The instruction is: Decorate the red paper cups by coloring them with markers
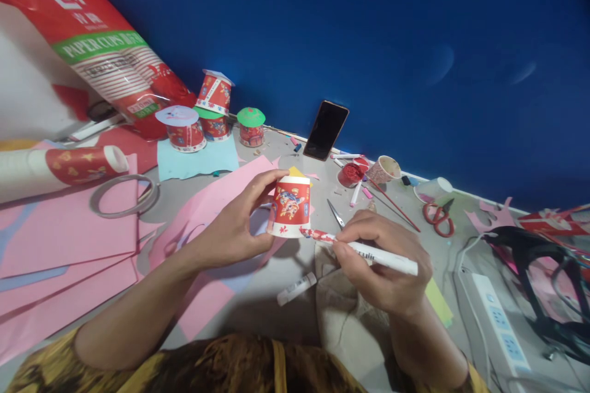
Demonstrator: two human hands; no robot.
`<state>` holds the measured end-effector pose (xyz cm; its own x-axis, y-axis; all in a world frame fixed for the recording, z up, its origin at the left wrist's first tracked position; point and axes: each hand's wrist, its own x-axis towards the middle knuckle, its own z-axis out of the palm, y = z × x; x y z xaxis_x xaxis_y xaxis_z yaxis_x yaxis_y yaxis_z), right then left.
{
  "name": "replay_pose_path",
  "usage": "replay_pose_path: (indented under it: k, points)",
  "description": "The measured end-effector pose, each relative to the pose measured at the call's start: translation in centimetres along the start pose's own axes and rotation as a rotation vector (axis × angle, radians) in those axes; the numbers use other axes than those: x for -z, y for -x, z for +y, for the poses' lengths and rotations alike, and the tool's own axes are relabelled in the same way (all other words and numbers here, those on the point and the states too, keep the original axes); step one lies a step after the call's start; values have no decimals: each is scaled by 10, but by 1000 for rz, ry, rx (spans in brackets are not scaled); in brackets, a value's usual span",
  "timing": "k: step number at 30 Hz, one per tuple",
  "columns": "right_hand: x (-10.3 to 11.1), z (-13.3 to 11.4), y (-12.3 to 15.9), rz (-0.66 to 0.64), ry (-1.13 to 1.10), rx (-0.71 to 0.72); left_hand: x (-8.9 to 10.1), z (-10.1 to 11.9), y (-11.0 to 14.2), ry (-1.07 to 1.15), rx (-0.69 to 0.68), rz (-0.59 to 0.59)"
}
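My left hand grips an upside-down red and white paper cup by its side, thumb near the lower rim and fingers reaching behind. A printed figure faces me on the red part, and small red marks show on the white band. In my right hand is a white marker, held like a pen. Its red-stained tip end meets or nearly meets the band at the cup's lower right; exact contact cannot be made out. Below the cup lies a clear marker cap. A pointed metal blade lies behind my right hand.
Decorated cups stand at the back left beside a paper cup bag. A phone leans on the blue wall. Pink paper, a tape roll, red-handled scissors and a power strip lie around.
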<state>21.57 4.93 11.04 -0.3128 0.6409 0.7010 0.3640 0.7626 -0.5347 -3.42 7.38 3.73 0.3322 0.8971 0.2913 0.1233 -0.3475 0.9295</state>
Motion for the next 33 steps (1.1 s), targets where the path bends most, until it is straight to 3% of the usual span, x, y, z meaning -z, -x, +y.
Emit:
replay_pose_path:
  k: [33]
  points:
    - [1,-1,0,8,9,16,0,1,-2,-12,10,-2]
